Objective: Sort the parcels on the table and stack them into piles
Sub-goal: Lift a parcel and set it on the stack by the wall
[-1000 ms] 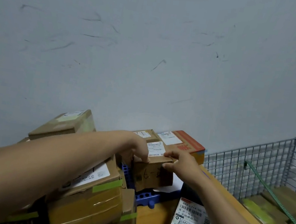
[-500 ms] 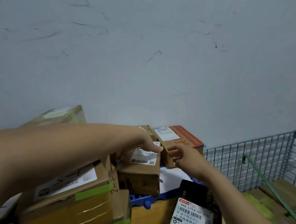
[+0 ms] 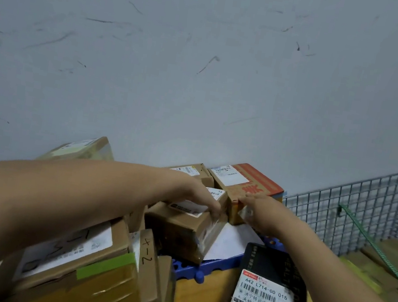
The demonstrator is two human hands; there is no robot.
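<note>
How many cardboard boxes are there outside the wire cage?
6: far-left box at the back, big green-taped box, box marked 4-2, middle box gripped by the left hand, small box behind it, red-topped box by the right hand. Others may be hidden.

The box (image 3: 181, 228) is brown, the mailer (image 3: 276, 264) black, the strap (image 3: 372, 244) green.

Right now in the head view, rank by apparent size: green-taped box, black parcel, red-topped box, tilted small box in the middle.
1. green-taped box, nearest the camera.
2. black parcel, cut off by the frame.
3. tilted small box and red-topped box: alike; the red one sits farther, so unranked.
</note>
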